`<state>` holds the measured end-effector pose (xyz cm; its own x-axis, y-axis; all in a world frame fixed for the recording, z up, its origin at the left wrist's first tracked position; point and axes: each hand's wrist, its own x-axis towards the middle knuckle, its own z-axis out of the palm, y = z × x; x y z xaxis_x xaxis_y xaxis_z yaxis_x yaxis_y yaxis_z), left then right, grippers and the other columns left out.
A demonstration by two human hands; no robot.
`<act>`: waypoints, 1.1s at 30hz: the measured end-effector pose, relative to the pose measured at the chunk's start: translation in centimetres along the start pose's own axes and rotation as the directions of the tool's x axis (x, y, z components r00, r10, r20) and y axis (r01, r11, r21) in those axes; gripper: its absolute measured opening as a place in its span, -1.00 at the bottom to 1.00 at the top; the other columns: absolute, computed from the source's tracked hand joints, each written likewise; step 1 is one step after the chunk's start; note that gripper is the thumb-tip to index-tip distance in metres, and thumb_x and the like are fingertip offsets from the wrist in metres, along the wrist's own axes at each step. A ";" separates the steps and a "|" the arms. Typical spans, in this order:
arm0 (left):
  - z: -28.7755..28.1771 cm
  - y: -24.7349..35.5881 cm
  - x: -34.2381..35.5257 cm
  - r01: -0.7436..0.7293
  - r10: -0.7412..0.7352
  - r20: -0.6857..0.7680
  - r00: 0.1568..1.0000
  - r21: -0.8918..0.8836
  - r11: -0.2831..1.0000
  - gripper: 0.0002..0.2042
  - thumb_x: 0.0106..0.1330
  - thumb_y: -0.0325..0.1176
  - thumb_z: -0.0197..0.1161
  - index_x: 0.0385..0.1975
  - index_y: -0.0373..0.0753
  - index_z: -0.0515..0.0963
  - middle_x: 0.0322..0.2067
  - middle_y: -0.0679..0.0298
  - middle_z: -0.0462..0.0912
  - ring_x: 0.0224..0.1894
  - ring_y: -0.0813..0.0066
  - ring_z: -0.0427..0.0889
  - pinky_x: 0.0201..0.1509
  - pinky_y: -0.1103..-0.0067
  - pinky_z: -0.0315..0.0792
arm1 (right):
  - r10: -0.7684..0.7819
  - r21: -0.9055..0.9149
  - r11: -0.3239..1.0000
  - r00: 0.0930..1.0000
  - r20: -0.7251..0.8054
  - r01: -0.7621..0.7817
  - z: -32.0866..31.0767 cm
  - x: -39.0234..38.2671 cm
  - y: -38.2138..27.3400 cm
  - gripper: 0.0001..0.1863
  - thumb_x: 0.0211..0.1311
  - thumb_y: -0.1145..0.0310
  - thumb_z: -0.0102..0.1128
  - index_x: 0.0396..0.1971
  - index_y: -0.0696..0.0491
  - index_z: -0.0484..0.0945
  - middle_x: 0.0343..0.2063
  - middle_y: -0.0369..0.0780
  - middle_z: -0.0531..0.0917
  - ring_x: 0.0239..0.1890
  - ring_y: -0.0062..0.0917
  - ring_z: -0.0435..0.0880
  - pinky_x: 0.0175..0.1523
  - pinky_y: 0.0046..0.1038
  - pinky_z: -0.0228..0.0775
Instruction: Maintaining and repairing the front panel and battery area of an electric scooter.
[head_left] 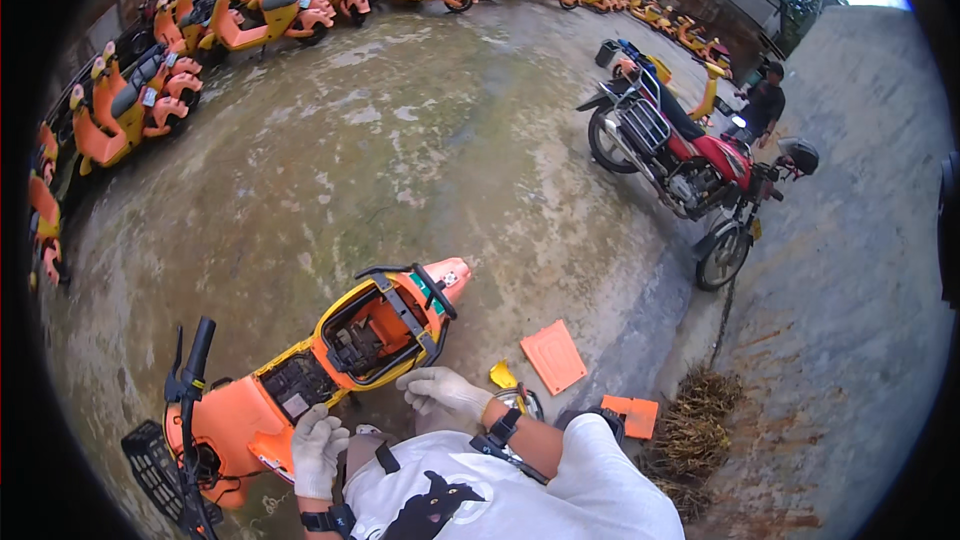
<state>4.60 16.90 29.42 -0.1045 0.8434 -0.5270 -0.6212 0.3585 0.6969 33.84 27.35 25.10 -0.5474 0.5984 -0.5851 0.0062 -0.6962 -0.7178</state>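
Head view: left hand (319, 448), right hand (446, 396) curled beside scooter (222, 424) with sticker (450, 280); grips unclear.

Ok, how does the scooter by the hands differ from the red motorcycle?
The scooter is orange and yellow, while the motorcycle is red and black. The scooter's body is open, its inner parts showing; the motorcycle has its long seat in place. In the picture, the scooter's front points left and the motorcycle's points right. Both have handlebars.

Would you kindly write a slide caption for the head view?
Gloved hands beside an orange scooter with its inner compartments exposed, a red motorcycle parked beyond.
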 end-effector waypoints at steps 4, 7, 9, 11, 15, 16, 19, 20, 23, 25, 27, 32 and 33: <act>1.0 -0.1 2.3 0.096 -0.111 0.103 0.988 0.147 0.985 -0.79 0.41 -0.38 0.20 -0.05 -0.33 0.50 -0.39 0.16 0.67 -0.50 0.38 0.69 -0.50 0.55 0.61 | -0.072 -0.007 0.997 0.997 -0.033 0.072 1.5 -1.6 -0.3 -0.63 0.35 0.41 -0.08 0.11 0.06 0.53 -0.33 -0.35 0.62 -0.38 -0.67 0.59 -0.26 -0.59 0.52; 1.7 0.6 3.8 0.155 -0.201 0.196 0.960 0.226 0.962 -0.79 0.39 -0.33 0.24 -0.14 -0.34 0.53 -0.48 0.16 0.66 -0.56 0.39 0.67 -0.54 0.54 0.58 | -0.140 -0.077 0.988 0.986 -0.090 0.134 2.8 -2.1 -0.3 -0.61 0.33 0.44 -0.10 0.11 0.04 0.53 -0.36 -0.36 0.61 -0.40 -0.69 0.56 -0.28 -0.60 0.49; 2.6 1.2 4.9 0.138 -0.231 0.180 0.956 0.418 0.898 -0.79 0.36 -0.30 0.28 -0.25 -0.35 0.56 -0.54 0.18 0.65 -0.60 0.40 0.66 -0.56 0.54 0.57 | -0.183 -0.147 0.976 0.974 -0.130 0.163 4.1 -2.6 -0.8 -0.61 0.32 0.44 -0.10 0.10 0.02 0.53 -0.37 -0.37 0.60 -0.42 -0.70 0.55 -0.30 -0.60 0.47; 3.6 1.7 5.3 0.145 -0.250 0.173 0.953 0.464 0.874 -0.79 0.33 -0.31 0.31 -0.31 -0.36 0.57 -0.58 0.19 0.64 -0.63 0.42 0.64 -0.59 0.57 0.54 | -0.187 -0.204 0.967 0.971 -0.148 0.155 5.7 -3.3 -1.6 -0.59 0.27 0.43 -0.11 0.09 0.13 0.51 -0.44 -0.35 0.57 -0.45 -0.67 0.52 -0.30 -0.61 0.42; 4.6 2.1 5.8 0.131 -0.293 0.225 0.929 0.539 0.832 -0.83 0.33 -0.36 0.29 -0.32 -0.36 0.59 -0.63 0.21 0.62 -0.67 0.45 0.60 -0.62 0.61 0.48 | -0.206 -0.429 0.901 0.931 -0.302 0.060 9.0 -5.0 -4.1 -0.63 0.30 0.26 0.08 0.02 0.12 0.57 -0.31 -0.25 0.69 -0.36 -0.61 0.63 -0.19 -0.52 0.48; 4.9 2.1 5.7 0.122 -0.292 0.249 0.923 0.530 0.839 -0.83 0.33 -0.38 0.28 -0.26 -0.38 0.58 -0.62 0.20 0.62 -0.67 0.45 0.60 -0.62 0.61 0.48 | -0.209 -0.428 0.902 0.928 -0.307 0.061 9.2 -4.8 -3.7 -0.63 0.30 0.26 0.08 0.02 0.12 0.57 -0.31 -0.25 0.69 -0.36 -0.61 0.63 -0.19 -0.52 0.48; 5.1 2.2 5.4 0.107 -0.303 0.315 0.899 0.512 0.852 -0.66 0.36 -0.43 0.22 0.07 -0.44 0.43 -0.53 0.11 0.65 -0.62 0.39 0.65 -0.59 0.58 0.53 | -0.395 -0.514 0.830 0.878 -0.271 0.215 10.1 -4.5 -3.0 -0.60 0.26 0.15 0.19 -0.04 0.11 0.61 -0.20 -0.20 0.72 -0.25 -0.50 0.69 -0.08 -0.45 0.50; 5.3 2.3 5.1 0.104 -0.295 0.362 0.884 0.464 0.880 -0.59 0.37 -0.44 0.19 0.16 -0.45 0.33 -0.47 0.06 0.66 -0.58 0.34 0.67 -0.56 0.56 0.57 | -0.380 -0.521 0.831 0.881 -0.280 0.193 10.6 -4.6 -3.1 -0.60 0.24 0.13 0.20 -0.06 0.11 0.62 -0.20 -0.17 0.73 -0.23 -0.46 0.69 -0.05 -0.44 0.49; 4.6 2.0 5.8 0.088 -0.305 0.445 0.842 0.444 0.892 -0.48 0.41 -0.46 0.12 0.31 -0.45 0.15 -0.34 -0.03 0.66 -0.51 0.24 0.72 -0.47 0.51 0.64 | -0.348 -0.554 0.821 0.891 -0.293 0.139 11.7 -4.9 -3.9 -0.58 0.22 0.10 0.22 -0.09 0.11 0.64 -0.20 -0.13 0.73 -0.19 -0.42 0.70 -0.01 -0.42 0.49; 4.5 2.1 6.1 0.128 -0.364 0.450 0.815 0.474 0.871 -0.52 0.44 -0.43 0.09 0.29 -0.45 0.19 -0.33 0.00 0.66 -0.50 0.27 0.73 -0.46 0.53 0.64 | -0.334 -0.575 0.811 0.893 -0.302 0.109 11.9 -4.5 -3.9 -0.58 0.21 0.09 0.23 -0.09 0.11 0.65 -0.22 -0.11 0.74 -0.18 -0.41 0.71 0.00 -0.41 0.49; 4.9 2.3 6.3 0.096 -0.364 0.462 0.809 0.506 0.857 -0.54 0.45 -0.41 0.08 0.28 -0.44 0.22 -0.32 0.01 0.67 -0.49 0.29 0.73 -0.45 0.54 0.64 | -0.399 -0.566 0.808 0.859 -0.322 0.163 11.9 -4.0 -3.7 -0.58 0.20 0.09 0.23 -0.10 0.11 0.65 -0.25 -0.10 0.74 -0.20 -0.40 0.71 -0.01 -0.41 0.48; 4.5 2.1 6.7 0.012 -0.350 0.534 0.770 0.536 0.844 -0.59 0.48 -0.36 0.05 0.24 -0.44 0.31 -0.27 0.06 0.67 -0.47 0.35 0.73 -0.41 0.56 0.64 | -0.401 -0.578 0.798 0.867 -0.296 0.171 11.8 -3.9 -3.7 -0.59 0.20 0.07 0.22 -0.14 0.09 0.67 -0.28 -0.10 0.74 -0.24 -0.37 0.71 -0.03 -0.40 0.49; 4.6 2.1 6.8 0.017 -0.361 0.534 0.764 0.543 0.840 -0.59 0.49 -0.34 0.04 0.23 -0.43 0.31 -0.26 0.07 0.68 -0.47 0.35 0.73 -0.41 0.56 0.63 | -0.413 -0.581 0.792 0.865 -0.283 0.188 11.6 -3.6 -3.6 -0.60 0.19 0.07 0.22 -0.15 0.09 0.68 -0.29 -0.10 0.74 -0.25 -0.37 0.71 -0.04 -0.40 0.50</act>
<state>6.13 25.21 29.55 0.5592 0.7292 -0.3943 -0.1016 0.5323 0.8404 26.12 23.13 34.17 -0.2392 0.9179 -0.3167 0.3885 -0.2084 -0.8976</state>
